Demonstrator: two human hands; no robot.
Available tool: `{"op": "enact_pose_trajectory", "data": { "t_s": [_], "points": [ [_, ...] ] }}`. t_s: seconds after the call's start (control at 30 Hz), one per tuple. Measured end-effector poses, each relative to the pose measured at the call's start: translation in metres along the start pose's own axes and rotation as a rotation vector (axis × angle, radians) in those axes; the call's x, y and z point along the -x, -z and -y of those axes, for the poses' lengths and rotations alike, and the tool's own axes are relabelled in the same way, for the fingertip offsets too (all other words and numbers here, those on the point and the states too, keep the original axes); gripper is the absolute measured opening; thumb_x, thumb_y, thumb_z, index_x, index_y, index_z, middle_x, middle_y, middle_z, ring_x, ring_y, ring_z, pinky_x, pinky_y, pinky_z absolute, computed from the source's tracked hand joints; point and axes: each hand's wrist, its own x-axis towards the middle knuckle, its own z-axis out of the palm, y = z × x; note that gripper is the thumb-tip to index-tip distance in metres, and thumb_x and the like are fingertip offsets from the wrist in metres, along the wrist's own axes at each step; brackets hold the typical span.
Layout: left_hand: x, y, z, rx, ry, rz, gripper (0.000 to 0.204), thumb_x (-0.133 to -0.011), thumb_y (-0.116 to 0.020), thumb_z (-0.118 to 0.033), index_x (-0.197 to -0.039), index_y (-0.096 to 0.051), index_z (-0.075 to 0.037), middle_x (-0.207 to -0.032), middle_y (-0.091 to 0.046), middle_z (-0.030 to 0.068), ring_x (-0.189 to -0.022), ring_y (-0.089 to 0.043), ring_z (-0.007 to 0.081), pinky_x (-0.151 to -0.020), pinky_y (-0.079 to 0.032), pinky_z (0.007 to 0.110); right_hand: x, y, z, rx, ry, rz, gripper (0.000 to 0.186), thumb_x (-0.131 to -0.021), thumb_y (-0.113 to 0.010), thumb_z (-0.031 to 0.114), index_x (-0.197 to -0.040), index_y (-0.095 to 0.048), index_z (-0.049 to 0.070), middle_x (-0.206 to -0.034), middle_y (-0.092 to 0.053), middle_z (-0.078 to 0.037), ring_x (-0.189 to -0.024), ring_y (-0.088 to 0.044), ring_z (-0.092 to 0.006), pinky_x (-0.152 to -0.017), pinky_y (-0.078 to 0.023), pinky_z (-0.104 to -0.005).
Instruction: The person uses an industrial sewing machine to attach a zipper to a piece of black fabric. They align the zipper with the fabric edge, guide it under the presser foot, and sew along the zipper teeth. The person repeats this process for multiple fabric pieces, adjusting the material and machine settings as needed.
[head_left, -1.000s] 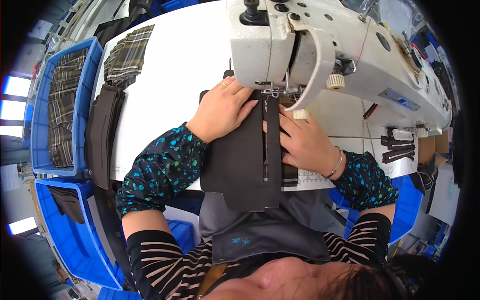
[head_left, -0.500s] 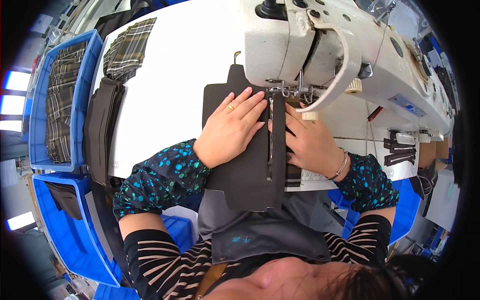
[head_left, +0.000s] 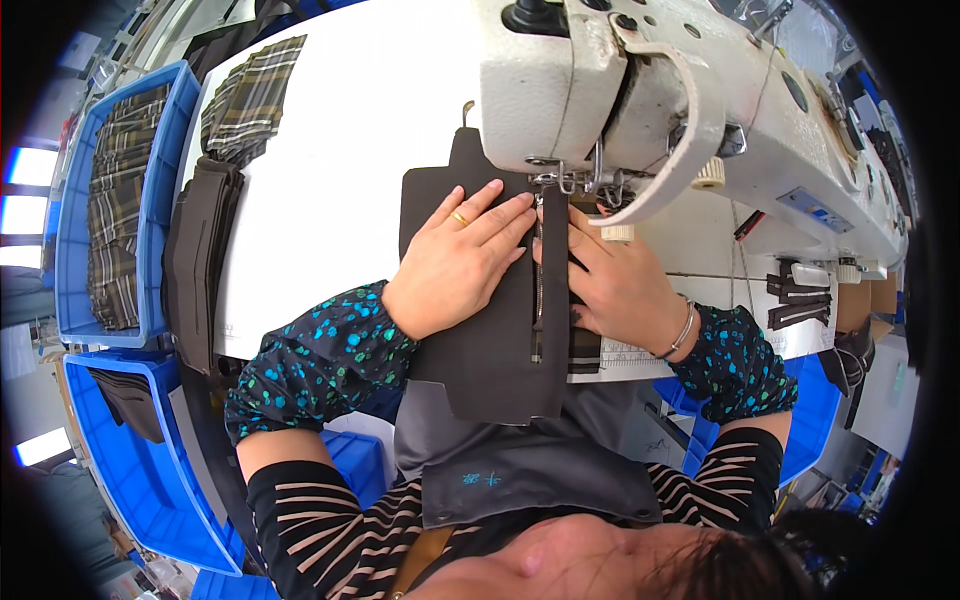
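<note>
Hands flat, fingers spread: left hand (head_left: 455, 262) and right hand (head_left: 622, 285) press dark fabric panel (head_left: 480, 345) either side of its zipper (head_left: 538, 290), at table's near edge under sewing machine (head_left: 640, 90) needle. Seam looks begun at top; most of zipper length apparently unsewn. Stacked dark pieces (head_left: 195, 260) wait by left edge.

A small blue rectangular label (head_left: 806, 210) sits on the white machine arm, right of centre in the frame. A white ruler strip (head_left: 620, 352) with fine black marks lies along the table edge, right of centre under the right wrist. 1 small teal mark (head_left: 484, 479) shows on the grey apron, lower centre.
</note>
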Motion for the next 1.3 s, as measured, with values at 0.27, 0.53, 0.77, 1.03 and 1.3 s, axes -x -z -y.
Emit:
{"op": "enact_pose_trajectory", "data": {
  "t_s": [0.27, 0.53, 0.77, 1.03, 1.3],
  "points": [
    [0.0, 0.001, -0.001, -0.004, -0.001, 0.017, 0.046, -0.099, -0.065, -0.02, -0.144, -0.064, -0.009, -0.153, -0.059, 0.0059, -0.144, -0.052, 0.0311, -0.118, -0.043, 0.054, 0.0, 0.001, 0.001, 0.006, 0.005, -0.002, 0.064, -0.069, -0.088, 0.034, -0.127, -0.071, 0.014, -0.113, -0.066, -0.003, -0.114, -0.062, -0.0236, -0.118, -0.041, -0.0553],
    [-0.007, 0.002, -0.005, -0.013, -0.008, -0.047, 0.038, -0.095, -0.069, -0.013, -0.133, -0.067, -0.007, -0.141, -0.065, 0.008, -0.134, -0.059, 0.0304, -0.112, -0.048, 0.053, 0.0, -0.002, 0.003, 0.034, -0.006, -0.031, 0.062, -0.068, -0.087, 0.036, -0.124, -0.072, 0.012, -0.114, -0.066, -0.005, -0.114, -0.062, -0.0248, -0.117, -0.04, -0.0585],
    [-0.007, 0.003, -0.002, -0.012, -0.02, -0.062, 0.035, -0.095, -0.07, -0.015, -0.13, -0.07, -0.008, -0.132, -0.067, 0.0078, -0.131, -0.061, 0.0312, -0.11, -0.05, 0.051, 0.01, 0.013, 0.028, 0.051, 0.103, -0.018, 0.048, -0.079, -0.078, 0.037, -0.118, -0.072, 0.009, -0.116, -0.066, -0.011, -0.116, -0.062, -0.0298, -0.116, -0.04, -0.0616],
    [-0.007, 0.005, -0.005, -0.021, -0.019, -0.066, 0.038, -0.095, -0.073, -0.021, -0.131, -0.07, -0.007, -0.137, -0.067, 0.0078, -0.13, -0.061, 0.0309, -0.112, -0.049, 0.049, 0.011, 0.031, 0.017, -0.017, 0.072, -0.18, 0.028, -0.086, -0.08, 0.033, -0.099, -0.07, 0.01, -0.094, -0.064, -0.005, -0.091, -0.064, -0.0283, -0.092, -0.055, -0.0402],
    [-0.009, 0.0, 0.0, -0.042, -0.034, -0.057, 0.038, -0.098, -0.071, -0.027, -0.131, -0.07, -0.009, -0.142, -0.066, 0.0056, -0.135, -0.06, 0.0308, -0.11, -0.051, 0.052, 0.001, -0.001, -0.001, 0.016, -0.058, -0.074, 0.08, -0.08, -0.078, 0.054, -0.137, -0.064, 0.0, -0.135, -0.065, -0.013, -0.128, -0.056, -0.0337, -0.114, -0.043, -0.0512]
  ]
}}
